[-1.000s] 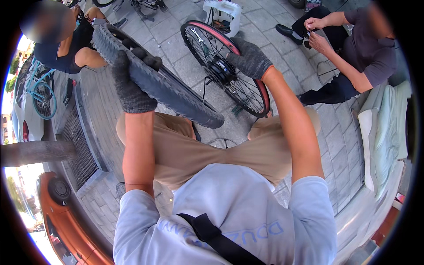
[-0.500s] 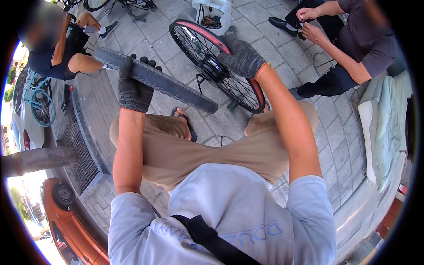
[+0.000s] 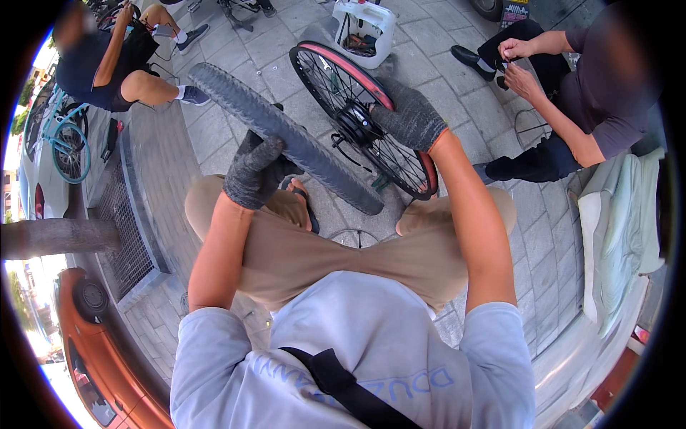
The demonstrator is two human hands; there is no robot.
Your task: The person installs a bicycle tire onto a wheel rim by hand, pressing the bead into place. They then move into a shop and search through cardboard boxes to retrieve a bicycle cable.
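My left hand, in a dark grey knit glove, grips a black bicycle tyre that slants from upper left down to lower right, tread upward. My right hand, gloved alike, is closed on the rim of a spoked wheel with red rim tape. A black hub with a short cable sits at the wheel's centre. Tyre and wheel are side by side above my knees; whether they touch lower down is hard to tell. Behind the wheel stands a cut white plastic jug with tools inside.
Seated people are at upper left and upper right, handling small things. A turquoise bicycle, a metal grate, a tree trunk and an orange car are on the left. Pale padded sheeting lies at right.
My left hand has moved right with the tyre, bringing it nearer the wheel and turning its tread upward. My right hand still holds the wheel, shifted only slightly.
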